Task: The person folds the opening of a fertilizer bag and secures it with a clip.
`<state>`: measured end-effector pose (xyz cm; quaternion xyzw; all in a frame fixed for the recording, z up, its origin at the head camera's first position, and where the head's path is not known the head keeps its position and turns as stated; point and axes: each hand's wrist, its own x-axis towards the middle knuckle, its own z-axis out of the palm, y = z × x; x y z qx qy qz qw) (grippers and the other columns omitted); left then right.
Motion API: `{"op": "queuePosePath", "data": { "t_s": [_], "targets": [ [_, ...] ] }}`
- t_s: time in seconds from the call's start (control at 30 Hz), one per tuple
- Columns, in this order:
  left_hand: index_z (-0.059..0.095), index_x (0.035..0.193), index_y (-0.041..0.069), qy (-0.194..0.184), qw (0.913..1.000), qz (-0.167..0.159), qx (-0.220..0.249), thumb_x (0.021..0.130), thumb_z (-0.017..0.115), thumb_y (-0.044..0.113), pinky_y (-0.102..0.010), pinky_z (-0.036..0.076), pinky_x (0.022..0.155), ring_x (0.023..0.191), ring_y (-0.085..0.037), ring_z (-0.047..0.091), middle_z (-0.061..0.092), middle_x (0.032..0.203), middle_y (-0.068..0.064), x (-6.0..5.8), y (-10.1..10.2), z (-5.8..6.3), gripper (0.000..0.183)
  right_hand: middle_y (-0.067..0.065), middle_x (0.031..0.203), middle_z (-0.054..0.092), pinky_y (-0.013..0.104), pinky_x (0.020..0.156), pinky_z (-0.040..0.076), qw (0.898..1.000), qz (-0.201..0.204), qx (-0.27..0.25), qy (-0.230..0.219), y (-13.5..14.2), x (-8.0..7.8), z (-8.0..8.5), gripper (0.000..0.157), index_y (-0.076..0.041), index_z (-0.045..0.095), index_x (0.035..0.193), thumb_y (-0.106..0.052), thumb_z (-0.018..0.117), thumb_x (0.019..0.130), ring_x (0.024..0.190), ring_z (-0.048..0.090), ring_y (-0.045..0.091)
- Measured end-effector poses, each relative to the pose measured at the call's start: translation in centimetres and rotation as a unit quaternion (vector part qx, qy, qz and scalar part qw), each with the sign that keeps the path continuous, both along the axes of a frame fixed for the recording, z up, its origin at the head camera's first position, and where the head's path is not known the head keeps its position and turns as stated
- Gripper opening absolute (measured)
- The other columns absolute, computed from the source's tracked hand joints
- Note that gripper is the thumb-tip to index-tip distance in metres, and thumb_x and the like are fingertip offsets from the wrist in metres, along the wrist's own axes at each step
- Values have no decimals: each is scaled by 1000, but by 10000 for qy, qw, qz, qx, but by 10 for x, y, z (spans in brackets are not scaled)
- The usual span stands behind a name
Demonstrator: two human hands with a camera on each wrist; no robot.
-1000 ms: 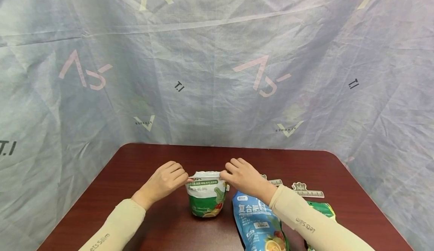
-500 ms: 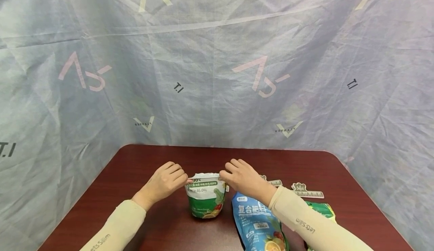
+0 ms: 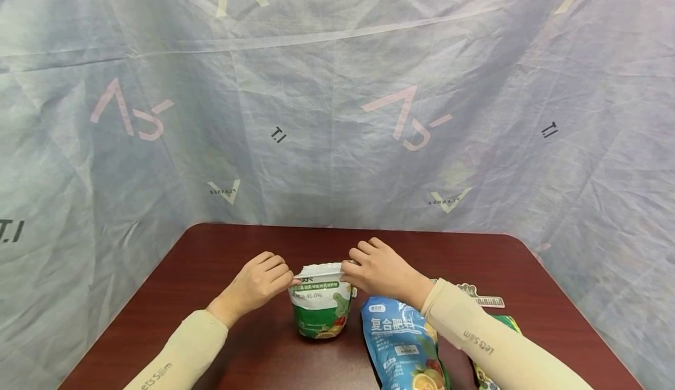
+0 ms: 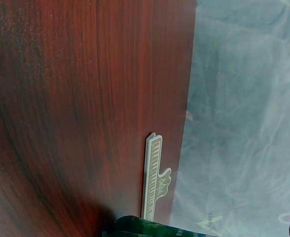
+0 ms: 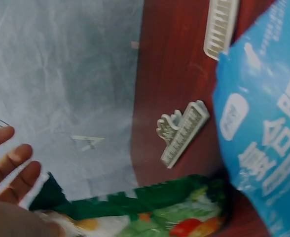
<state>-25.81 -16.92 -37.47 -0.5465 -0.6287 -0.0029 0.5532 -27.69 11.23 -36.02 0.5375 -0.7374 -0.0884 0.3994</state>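
A white and green fertilizer bag (image 3: 320, 305) with vegetable pictures stands upright on the table, its top strip flattened between both hands. My left hand (image 3: 262, 279) pinches the bag's upper left corner. At the upper right corner is my right hand (image 3: 382, 270), its thumb and forefinger on the edge and its other fingers lifted and spread. The right wrist view shows these loose fingers (image 5: 19, 165) beside the bag's green side (image 5: 150, 197). In the left wrist view only a dark green part of the bag (image 4: 145, 227) shows, with a bit of fingertip at the right edge.
A blue fertilizer bag (image 3: 401, 343) lies right of the standing one, partly under the right forearm. Another green and yellow bag (image 3: 508, 322) is farther right, mostly covered by the sleeve. Keyboard-patterned clips (image 3: 487, 301) lie behind. A grey cloth (image 3: 332, 115) hangs past the table (image 3: 237, 243).
My right hand has risen slightly and its outer fingers have spread. The right forearm has shifted a little right, covering more of a clip. The left hand stays at its corner.
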Motion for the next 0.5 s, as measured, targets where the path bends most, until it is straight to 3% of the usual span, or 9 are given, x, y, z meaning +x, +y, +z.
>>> {"op": "queuePosePath", "data": {
  "t_s": [0.23,0.5],
  "targets": [
    [55,67,8,-49,10000,-12,15,88,61,22,-28,43,56,60,-15,53,54,65,2,-2,-1,-4,26,-3,78,51,32,61,37,9986,44,-361,-396,4,-16,13,24,-18,57,92,-38,45,95,71,50,18],
    [55,68,8,-156,9999,-9,24,88,62,22,-28,43,56,61,-15,53,54,66,2,-1,-2,-5,25,-1,82,55,32,60,38,9932,-670,-484,-814,9,-43,4,17,-15,58,99,-29,58,88,74,53,19]
  ]
}}
